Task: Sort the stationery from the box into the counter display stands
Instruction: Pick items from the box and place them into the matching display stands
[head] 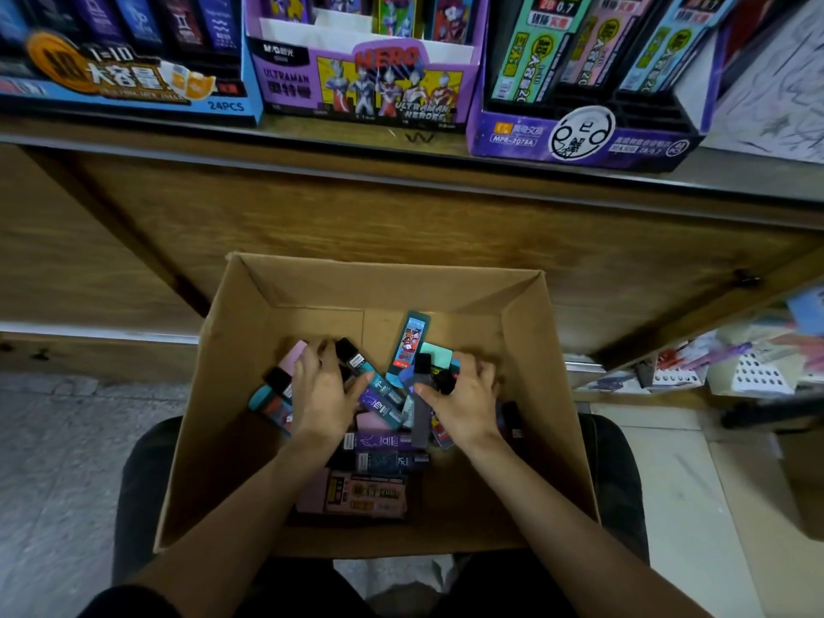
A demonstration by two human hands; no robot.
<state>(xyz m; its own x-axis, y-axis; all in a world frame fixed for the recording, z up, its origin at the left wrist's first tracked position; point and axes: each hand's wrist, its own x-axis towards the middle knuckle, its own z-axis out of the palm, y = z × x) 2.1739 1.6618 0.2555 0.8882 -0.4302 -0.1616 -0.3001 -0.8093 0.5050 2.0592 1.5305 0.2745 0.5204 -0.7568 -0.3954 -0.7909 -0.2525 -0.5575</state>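
I have both hands down in the cardboard box (214, 439) on my lap, rummaging the pile of lead cases (383, 443). Left hand (323, 394) is spread wide on the pile; right hand (463, 401) pinches a grey case (420, 408). Risk: mixed designs, so a case could land in the wrong one of the display stands (365, 82) on the far counter.

The person has two bare arms, with no sleeves showing. The left hand (323, 390) and right hand (463, 401) wear no gloves. The trousers (617, 479) are black.
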